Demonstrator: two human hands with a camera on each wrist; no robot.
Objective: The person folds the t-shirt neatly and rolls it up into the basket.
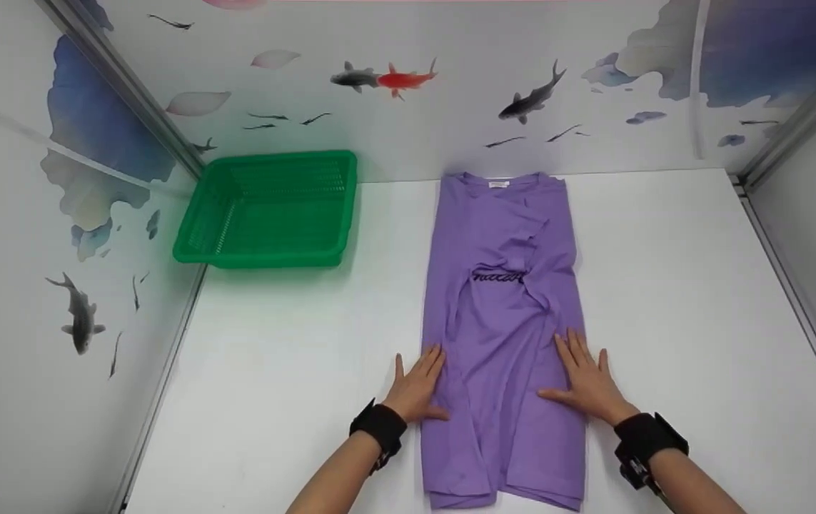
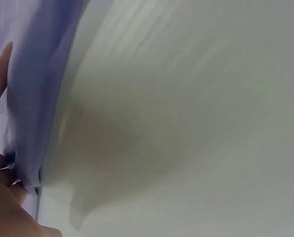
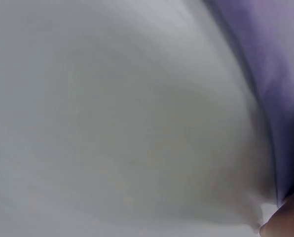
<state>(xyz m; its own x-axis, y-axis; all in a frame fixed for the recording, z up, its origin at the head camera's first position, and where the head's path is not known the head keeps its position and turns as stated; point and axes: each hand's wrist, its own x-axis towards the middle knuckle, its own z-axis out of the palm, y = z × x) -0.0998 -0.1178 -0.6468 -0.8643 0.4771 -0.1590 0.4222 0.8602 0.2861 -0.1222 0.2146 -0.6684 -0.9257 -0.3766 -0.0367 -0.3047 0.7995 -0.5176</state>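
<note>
Two flat palms are pressed on the purple shirt [image 1: 500, 314]: left hand [image 1: 416, 385] at its left edge, right hand [image 1: 588, 382] at its right edge. Bare surface [image 1: 679, 300] is seen either side of the shirt, whose long axis runs collar-away.

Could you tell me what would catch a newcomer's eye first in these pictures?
Most striking is the purple T-shirt, folded into a long strip down the middle of the white table, collar toward the far wall. The left hand lies flat at its left edge and the right hand lies flat on its right side, both with straight fingers. A green plastic basket stands in the far left corner, below walls printed with fish.
</note>
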